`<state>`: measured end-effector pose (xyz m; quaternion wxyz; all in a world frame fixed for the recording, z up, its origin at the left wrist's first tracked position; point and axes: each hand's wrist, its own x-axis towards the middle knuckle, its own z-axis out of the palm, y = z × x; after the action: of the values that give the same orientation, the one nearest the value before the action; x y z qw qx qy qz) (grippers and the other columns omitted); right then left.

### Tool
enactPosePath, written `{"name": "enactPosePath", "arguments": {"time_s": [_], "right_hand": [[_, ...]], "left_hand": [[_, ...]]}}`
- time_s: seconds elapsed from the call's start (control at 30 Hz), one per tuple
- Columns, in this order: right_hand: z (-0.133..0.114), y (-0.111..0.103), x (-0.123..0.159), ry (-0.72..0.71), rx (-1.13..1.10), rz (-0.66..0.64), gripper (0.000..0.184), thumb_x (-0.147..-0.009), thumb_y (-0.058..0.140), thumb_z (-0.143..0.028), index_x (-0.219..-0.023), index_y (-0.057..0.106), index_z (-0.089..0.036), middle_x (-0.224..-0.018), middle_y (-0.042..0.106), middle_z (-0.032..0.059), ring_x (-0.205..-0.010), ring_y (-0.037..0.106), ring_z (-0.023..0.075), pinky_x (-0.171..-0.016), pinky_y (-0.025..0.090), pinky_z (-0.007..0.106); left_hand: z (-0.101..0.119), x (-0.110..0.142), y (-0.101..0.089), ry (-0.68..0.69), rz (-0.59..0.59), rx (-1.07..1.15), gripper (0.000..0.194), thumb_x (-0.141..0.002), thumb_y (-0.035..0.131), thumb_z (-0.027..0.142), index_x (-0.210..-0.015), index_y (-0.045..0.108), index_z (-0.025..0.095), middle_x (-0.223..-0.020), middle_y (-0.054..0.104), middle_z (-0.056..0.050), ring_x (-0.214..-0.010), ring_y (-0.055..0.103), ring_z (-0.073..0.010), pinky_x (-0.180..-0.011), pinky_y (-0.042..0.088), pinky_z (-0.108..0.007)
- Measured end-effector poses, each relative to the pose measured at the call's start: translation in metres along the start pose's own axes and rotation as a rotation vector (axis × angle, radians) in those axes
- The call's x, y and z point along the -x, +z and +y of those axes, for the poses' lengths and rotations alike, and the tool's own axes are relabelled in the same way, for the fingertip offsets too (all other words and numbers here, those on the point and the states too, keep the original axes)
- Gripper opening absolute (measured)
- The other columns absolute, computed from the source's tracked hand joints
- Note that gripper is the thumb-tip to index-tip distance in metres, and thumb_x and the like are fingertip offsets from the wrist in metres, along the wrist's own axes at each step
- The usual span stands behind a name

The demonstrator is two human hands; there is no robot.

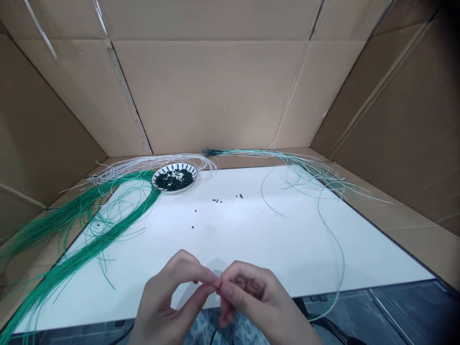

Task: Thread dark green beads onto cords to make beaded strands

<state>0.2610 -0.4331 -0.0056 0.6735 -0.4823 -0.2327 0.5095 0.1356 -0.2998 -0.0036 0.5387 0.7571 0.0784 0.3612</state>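
Observation:
Close to the table's front edge, my left hand (176, 297) and my right hand (257, 299) meet fingertip to fingertip. Thumb and forefinger of each hand are pinched together. Whatever sits between the fingertips is too small or too hidden to make out. A pale green strand (343, 261) loops down on the right and passes out of sight behind my right forearm; I cannot tell whether it reaches my fingers. Beyond my hands, several small dark beads (217, 201) lie loose on the white tabletop (251, 235).
A patterned dish (155, 183) with many dark green beads (174, 179) stands at the back left. Long green strands (104, 244) spread along the left side. White strands (143, 165) lie behind the dish, a pale green bundle (305, 163) at back right. Cardboard walls (215, 91) surround the table.

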Motion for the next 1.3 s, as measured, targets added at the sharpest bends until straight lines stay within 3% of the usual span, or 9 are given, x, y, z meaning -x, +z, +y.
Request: {"name": "enactPosePath", "arguments": {"time_s": [0.07, 0.17, 0.33, 0.5, 0.7, 0.87, 1.03, 1.3], "right_hand": [[0.000, -0.005, 0.001, 0.030, -0.007, 0.011, 0.036, -0.083, 0.084, -0.053, -0.079, 0.073, -0.019, -0.065, 0.067, -0.0020, -0.056, 0.066, 0.0114, -0.065, 0.054, 0.023], [-0.003, -0.009, 0.003, -0.021, 0.050, 0.097, 0.037, -0.084, 0.083, -0.054, -0.081, 0.074, -0.019, -0.069, 0.069, -0.0007, -0.064, 0.068, 0.0132, -0.068, 0.053, 0.023], [-0.010, -0.008, 0.007, -0.123, 0.109, 0.116, 0.029, -0.087, 0.080, -0.048, -0.080, 0.075, -0.020, -0.072, 0.067, -0.0012, -0.071, 0.064, 0.0141, -0.071, 0.051, 0.022], [-0.013, -0.002, 0.007, -0.161, 0.224, 0.173, 0.016, -0.085, 0.078, -0.033, -0.074, 0.073, -0.022, -0.073, 0.070, -0.0010, -0.073, 0.065, 0.0153, -0.069, 0.051, 0.023], [-0.010, 0.003, 0.005, -0.253, 0.343, 0.197, 0.016, -0.085, 0.073, -0.030, -0.072, 0.073, -0.022, -0.071, 0.071, -0.0004, -0.070, 0.066, 0.0159, -0.068, 0.052, 0.023], [-0.009, 0.013, 0.006, -0.257, 0.265, 0.258, 0.006, -0.083, 0.075, -0.027, -0.079, 0.075, -0.023, -0.077, 0.074, -0.0003, -0.074, 0.069, 0.0157, -0.071, 0.056, 0.022], [-0.010, 0.022, 0.007, -0.287, 0.270, 0.273, 0.010, -0.082, 0.075, -0.027, -0.072, 0.074, -0.023, -0.073, 0.071, -0.0011, -0.073, 0.068, 0.0155, -0.071, 0.055, 0.022], [-0.010, 0.024, 0.007, -0.314, 0.342, 0.281, 0.011, -0.082, 0.073, -0.025, -0.071, 0.072, -0.022, -0.070, 0.067, -0.0019, -0.069, 0.064, 0.0147, -0.069, 0.053, 0.023]], "left_hand": [[0.000, -0.001, -0.002, 0.057, -0.049, -0.107, 0.039, -0.088, 0.072, 0.001, -0.106, 0.076, 0.036, -0.086, 0.078, 0.005, -0.078, 0.065, -0.0149, -0.073, 0.052, -0.021], [0.000, -0.002, 0.004, -0.008, 0.031, -0.186, 0.036, -0.086, 0.076, 0.005, -0.107, 0.074, 0.035, -0.090, 0.074, 0.003, -0.078, 0.063, -0.0149, -0.076, 0.051, -0.021], [0.002, 0.000, 0.025, -0.300, 0.124, 0.125, 0.005, -0.085, 0.083, 0.024, -0.083, 0.079, 0.026, -0.076, 0.067, 0.001, -0.071, 0.060, -0.0155, -0.067, 0.049, -0.022], [0.008, 0.000, 0.030, -0.433, 0.190, 0.238, 0.023, -0.080, 0.087, 0.042, -0.071, 0.079, 0.023, -0.069, 0.066, 0.000, -0.066, 0.055, -0.0151, -0.063, 0.046, -0.022], [0.013, -0.002, 0.028, -0.430, 0.235, 0.217, 0.021, -0.079, 0.088, 0.038, -0.069, 0.078, 0.022, -0.066, 0.063, 0.000, -0.064, 0.053, -0.0161, -0.063, 0.046, -0.024], [0.015, 0.000, 0.026, -0.431, 0.233, 0.234, 0.021, -0.079, 0.087, 0.034, -0.067, 0.076, 0.020, -0.067, 0.062, -0.001, -0.065, 0.054, -0.0165, -0.063, 0.046, -0.025], [0.015, 0.003, 0.022, -0.417, 0.231, 0.247, 0.017, -0.081, 0.085, 0.031, -0.070, 0.076, 0.021, -0.069, 0.062, 0.000, -0.067, 0.054, -0.0161, -0.064, 0.046, -0.024], [0.008, 0.004, 0.009, -0.298, 0.059, 0.262, 0.010, -0.091, 0.076, 0.021, -0.082, 0.079, 0.025, -0.079, 0.069, -0.001, -0.075, 0.061, -0.0159, -0.068, 0.049, -0.021]]}}
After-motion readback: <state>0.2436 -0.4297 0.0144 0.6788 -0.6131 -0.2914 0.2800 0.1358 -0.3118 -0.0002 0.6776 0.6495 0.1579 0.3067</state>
